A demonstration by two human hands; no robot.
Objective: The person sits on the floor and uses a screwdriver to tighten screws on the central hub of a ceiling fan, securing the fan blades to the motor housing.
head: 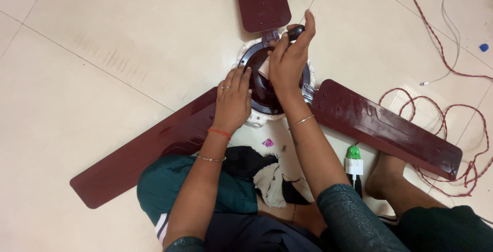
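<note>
On the glossy cream tile floor [102,41] lay a ceiling fan [267,95]: three flat, smooth maroon blades around a round dark metal hub sitting on a white pad. Left hand [233,100] rested palm-down on the hub's left rim, fingers spread flat, clamped on nothing. Right hand [288,59] hovered over hub centre, wrist bent, fingers pinched around a small black knob [296,32] at the far rim. Red twisted wire [452,113] lay well right.

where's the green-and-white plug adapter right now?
In the head view, the green-and-white adapter lies on the tiled floor, lower right of centre, just below the right-hand fan blade and between the right forearm and a bare foot.
</note>
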